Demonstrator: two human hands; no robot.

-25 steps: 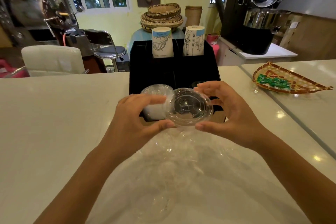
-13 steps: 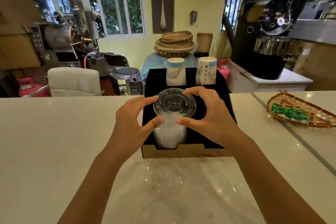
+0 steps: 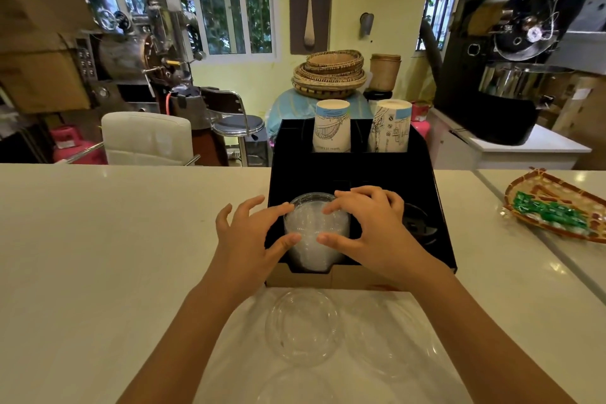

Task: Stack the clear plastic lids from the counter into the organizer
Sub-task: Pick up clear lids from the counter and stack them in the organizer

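A black organizer (image 3: 354, 174) stands on the white counter (image 3: 114, 239). Its front left compartment holds a stack of clear plastic lids (image 3: 311, 229). My left hand (image 3: 249, 236) pinches the top lid's left rim between thumb and index finger. My right hand (image 3: 370, 229) grips its right side, fingers over the top. The lid sits level on the stack. Several loose clear lids lie on the counter in front of the organizer, one (image 3: 303, 326) between my forearms and another (image 3: 390, 338) to its right.
Two stacks of paper cups (image 3: 331, 126) stand in the organizer's back compartments, and dark lids (image 3: 418, 223) fill the front right one. A woven tray (image 3: 557, 207) with green packets lies at the right. Chairs and coffee machines stand beyond the counter.
Both hands carried the clear lid forward from above the counter and lowered it onto the stack in the organizer. The camera has tilted up.
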